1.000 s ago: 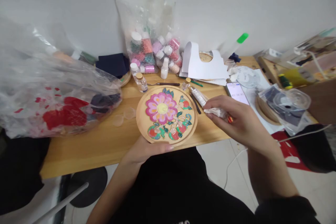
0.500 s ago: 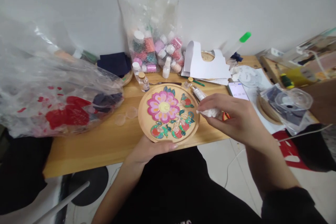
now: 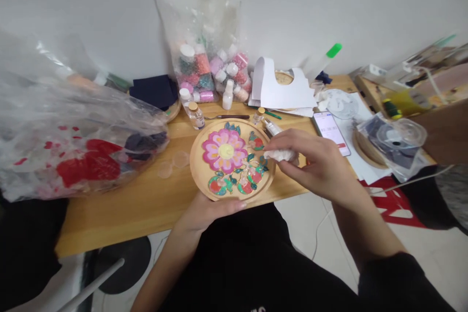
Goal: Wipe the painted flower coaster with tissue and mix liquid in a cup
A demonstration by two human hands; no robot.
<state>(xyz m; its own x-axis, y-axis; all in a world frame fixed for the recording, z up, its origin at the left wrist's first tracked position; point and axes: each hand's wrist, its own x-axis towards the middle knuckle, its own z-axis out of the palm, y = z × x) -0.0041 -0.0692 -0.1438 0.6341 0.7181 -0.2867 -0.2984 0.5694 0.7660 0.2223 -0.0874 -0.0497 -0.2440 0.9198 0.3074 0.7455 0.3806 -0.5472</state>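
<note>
And in comes the right hand (image 3: 320, 165)! A second ago it hung clear of the plate (image 3: 199, 168), off to the right; now it has swung across, and the crumpled white tissue (image 3: 281, 155) sits over the plate's right rim, close by the small painted fruit (image 3: 258, 143). Thumb and fingers are pinched together on that tissue, a firm little grip. Is it touching the wood? Can't tell from up here.

Down at the near edge, the left hand (image 3: 208, 212) hasn't budged: thumb laid over the rim, fingers out of sight beneath, clamped on the plate. And the plate itself holds its spot, right in front of the person at the near edge of the worktop (image 3: 120, 219), painted face up, the big pink flower (image 3: 219, 156) in full view.

So what does that shift mean? My reading: the tissue has gone from waiting alongside to being in place at the rim, with the left hand as the anchor. Behind the knuckles, the tube (image 3: 272, 127) is partly covered.
</note>
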